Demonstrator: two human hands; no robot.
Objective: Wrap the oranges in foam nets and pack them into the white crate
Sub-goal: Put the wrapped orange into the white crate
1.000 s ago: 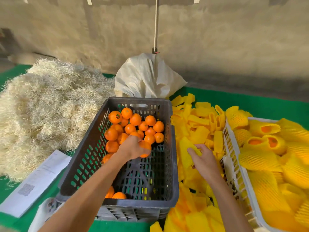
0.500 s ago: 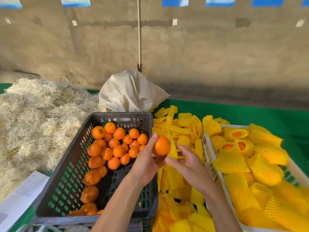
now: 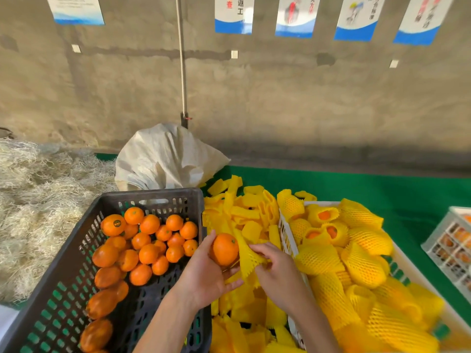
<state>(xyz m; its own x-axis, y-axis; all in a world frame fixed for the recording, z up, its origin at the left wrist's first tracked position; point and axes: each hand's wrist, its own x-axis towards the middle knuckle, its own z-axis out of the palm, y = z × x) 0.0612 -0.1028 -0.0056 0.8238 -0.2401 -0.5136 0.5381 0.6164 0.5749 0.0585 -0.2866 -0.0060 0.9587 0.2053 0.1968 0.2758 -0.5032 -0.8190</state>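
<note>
The left hand (image 3: 206,273) cups an orange (image 3: 225,248) above the gap between the dark crate (image 3: 63,289) and white crate (image 3: 288,238); the right hand (image 3: 276,271) pinches a foam net (image 3: 248,256) touching the orange's right side, mouth toward it.

A bright orange fruit (image 3: 224,248) sits in the left hand (image 3: 206,276), against a yellow mesh net (image 3: 248,253) pinched by the right hand (image 3: 277,271). Left of the hands, a dark grey crate (image 3: 158,197) holds orange fruit; right of them, a white crate (image 3: 286,233) holds yellow netted fruit. Beyond lies green cloth (image 3: 356,189).
</note>
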